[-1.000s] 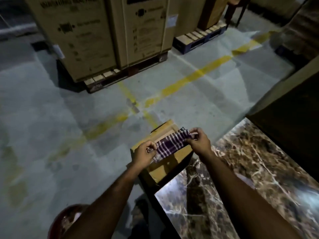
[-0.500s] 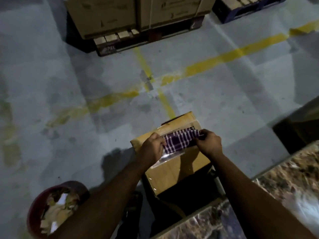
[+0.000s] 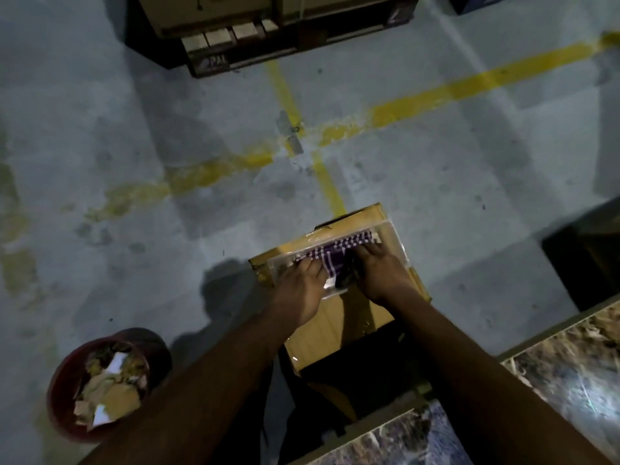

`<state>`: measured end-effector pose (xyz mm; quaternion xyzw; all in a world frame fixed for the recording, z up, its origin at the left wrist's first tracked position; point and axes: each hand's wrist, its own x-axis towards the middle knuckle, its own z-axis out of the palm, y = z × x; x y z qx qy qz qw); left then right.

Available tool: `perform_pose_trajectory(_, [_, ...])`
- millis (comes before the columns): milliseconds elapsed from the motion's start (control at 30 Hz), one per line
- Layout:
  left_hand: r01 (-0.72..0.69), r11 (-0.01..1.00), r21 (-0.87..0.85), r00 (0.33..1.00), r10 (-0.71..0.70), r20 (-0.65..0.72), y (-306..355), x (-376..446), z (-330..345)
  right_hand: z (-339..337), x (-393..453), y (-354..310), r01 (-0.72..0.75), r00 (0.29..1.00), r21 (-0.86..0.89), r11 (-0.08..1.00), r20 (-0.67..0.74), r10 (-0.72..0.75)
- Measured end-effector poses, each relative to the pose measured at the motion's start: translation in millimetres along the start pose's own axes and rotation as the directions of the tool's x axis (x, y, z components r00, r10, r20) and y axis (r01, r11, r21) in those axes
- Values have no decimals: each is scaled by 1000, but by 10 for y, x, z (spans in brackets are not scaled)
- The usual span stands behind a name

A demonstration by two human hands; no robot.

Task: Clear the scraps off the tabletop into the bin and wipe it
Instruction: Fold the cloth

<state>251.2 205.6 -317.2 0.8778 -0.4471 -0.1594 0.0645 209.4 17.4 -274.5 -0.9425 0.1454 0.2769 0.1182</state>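
A purple checked cloth (image 3: 339,249) lies folded in a clear plastic tray (image 3: 393,244) on top of a cardboard box (image 3: 339,322). Both hands rest on the cloth and press it down into the tray. My left hand (image 3: 303,284) covers its near left end and my right hand (image 3: 380,268) its near right part, fingers laid fairly flat. A red bin (image 3: 62,380) stands on the floor at lower left, filled with paper and cardboard scraps (image 3: 107,389). The brown marble tabletop (image 3: 570,380) shows at lower right.
Grey concrete floor with worn yellow lines (image 3: 436,95) lies ahead. Large cartons on a wooden pallet (image 3: 235,38) stand at the top. A dark object (image 3: 583,256) sits at the right edge beyond the table.
Both hands carried the cloth down from above the box and laid it into the clear tray. They went from pinching its ends to lying on top. The view tilted downward, showing the bin.
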Motion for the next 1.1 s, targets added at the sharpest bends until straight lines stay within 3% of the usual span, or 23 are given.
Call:
perform_pose_trajectory(133, [32, 999, 30, 998, -34, 61, -81, 58, 111, 171, 136, 133, 40, 982, -142, 989, 191, -13])
perform_pose_trajectory(533, [6, 987, -163, 965, 36, 258, -250, 153, 213, 236, 321, 174, 36, 950, -118, 992, 311, 2])
perform_pose_trajectory(800, [-36, 997, -70, 999, 36, 5, -111, 123, 143, 148, 180, 120, -4, 991, -122, 993, 134, 21])
perform_pose_trajectory(900, [-48, 994, -98, 999, 46, -23, -54, 18, 61, 53, 52, 76, 34, 988, -136, 990, 154, -12])
perform_pose_trajectory(1100, [-65, 993, -95, 995, 58, -77, 116, -317, -393, -224, -628, -40, -20, 1000, 14, 1000, -2, 20])
